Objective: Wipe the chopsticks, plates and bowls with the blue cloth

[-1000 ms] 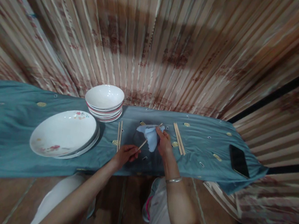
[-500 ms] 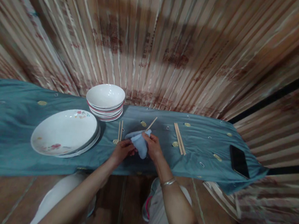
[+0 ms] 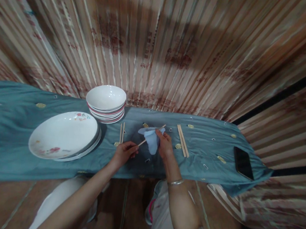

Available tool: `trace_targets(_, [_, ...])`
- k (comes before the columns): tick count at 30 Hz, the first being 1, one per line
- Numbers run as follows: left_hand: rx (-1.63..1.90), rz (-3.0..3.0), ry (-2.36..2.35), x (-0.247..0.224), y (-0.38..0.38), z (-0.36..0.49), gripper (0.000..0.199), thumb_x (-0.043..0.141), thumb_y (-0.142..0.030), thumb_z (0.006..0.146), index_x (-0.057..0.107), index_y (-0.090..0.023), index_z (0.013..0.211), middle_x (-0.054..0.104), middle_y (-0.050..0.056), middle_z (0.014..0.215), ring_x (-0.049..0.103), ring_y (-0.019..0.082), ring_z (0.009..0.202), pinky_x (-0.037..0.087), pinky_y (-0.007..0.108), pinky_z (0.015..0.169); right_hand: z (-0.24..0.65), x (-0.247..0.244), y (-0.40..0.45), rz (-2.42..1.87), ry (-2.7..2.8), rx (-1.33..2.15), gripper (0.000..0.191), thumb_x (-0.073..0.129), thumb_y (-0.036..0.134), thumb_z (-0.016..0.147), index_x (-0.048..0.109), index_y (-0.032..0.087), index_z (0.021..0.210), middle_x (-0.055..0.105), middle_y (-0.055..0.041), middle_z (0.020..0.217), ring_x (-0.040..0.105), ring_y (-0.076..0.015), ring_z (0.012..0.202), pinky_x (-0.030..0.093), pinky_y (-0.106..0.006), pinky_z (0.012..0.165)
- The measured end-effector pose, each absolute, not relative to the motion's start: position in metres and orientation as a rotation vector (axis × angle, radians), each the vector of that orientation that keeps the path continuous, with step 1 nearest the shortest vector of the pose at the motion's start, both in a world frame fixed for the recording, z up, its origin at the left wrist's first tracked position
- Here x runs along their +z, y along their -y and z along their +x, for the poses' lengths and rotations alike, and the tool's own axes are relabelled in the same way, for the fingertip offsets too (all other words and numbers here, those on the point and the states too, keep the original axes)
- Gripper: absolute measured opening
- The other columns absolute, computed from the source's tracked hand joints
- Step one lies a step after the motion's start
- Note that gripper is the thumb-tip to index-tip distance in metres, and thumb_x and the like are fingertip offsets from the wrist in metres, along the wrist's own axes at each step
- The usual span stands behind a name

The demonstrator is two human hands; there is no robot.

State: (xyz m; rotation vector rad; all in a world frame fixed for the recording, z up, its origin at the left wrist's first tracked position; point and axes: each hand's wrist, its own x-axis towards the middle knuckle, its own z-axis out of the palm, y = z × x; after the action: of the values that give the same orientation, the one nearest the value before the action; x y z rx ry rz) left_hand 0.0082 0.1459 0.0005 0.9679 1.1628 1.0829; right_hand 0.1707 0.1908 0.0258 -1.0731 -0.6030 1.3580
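My left hand point(image 3: 125, 152) pinches the near end of a wooden chopstick point(image 3: 141, 142) just above the table. Around the chopstick's far part, my right hand point(image 3: 164, 144) is closed on a light blue cloth point(image 3: 152, 140). The chopstick's tip pokes out beyond the cloth, and its middle is hidden in the folds. A pair of chopsticks point(image 3: 122, 132) lies left of the cloth, close to my left hand. To the right of my right hand rests a small bunch of chopsticks point(image 3: 183, 141).
On the green patterned tablecloth point(image 3: 141, 171), a stack of large plates point(image 3: 63, 134) stands at left. Behind it is a stack of white bowls point(image 3: 106, 98). A black phone point(image 3: 243, 163) lies near the right end. A pleated curtain point(image 3: 149, 48) hangs behind the table.
My right hand and the cloth have slid up and right along the chopstick, away from my left hand. More of the near end now shows, and less of the far tip.
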Motion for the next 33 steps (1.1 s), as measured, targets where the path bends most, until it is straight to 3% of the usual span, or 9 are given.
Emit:
trace_targets(9, [1.037, 1.005, -1.192, 0.000, -0.145, 0.009, 0.035, 0.069, -0.050, 0.060, 0.062, -0.016, 0.065, 0.054, -0.003, 0.048, 0.043, 0.007, 0.039, 0.030, 0.020, 0.040, 0.186, 0.029, -0.196, -1.049, 0.583, 1.274, 0.027, 0.079, 0.039, 0.054, 0.060, 0.021, 0.064, 0.065, 0.0031, 0.056, 0.061, -0.0155, 0.058, 0.048, -0.027, 0.056])
trace_targets(22, [1.046, 0.861, -1.156, 0.005, -0.142, 0.011, 0.046, 0.068, -0.059, 0.057, 0.056, -0.015, 0.058, 0.048, -0.004, 0.043, 0.038, 0.005, 0.036, 0.026, 0.020, 0.038, 0.185, 0.032, -0.195, -1.015, 0.576, 1.303, 0.025, 0.078, 0.037, 0.056, 0.061, 0.022, 0.066, 0.065, 0.0022, 0.058, 0.067, -0.0206, 0.078, 0.052, -0.028, 0.064])
trace_targets(33, [1.054, 0.842, -1.146, 0.004, -0.142, 0.012, 0.042, 0.067, -0.056, 0.060, 0.056, -0.016, 0.057, 0.048, -0.004, 0.043, 0.038, 0.006, 0.036, 0.024, 0.020, 0.038, 0.171, 0.029, -0.192, -1.055, 0.628, 1.390, 0.031, 0.080, 0.042, 0.054, 0.064, 0.018, 0.065, 0.065, 0.0028, 0.055, 0.057, -0.0121, 0.051, 0.045, -0.024, 0.050])
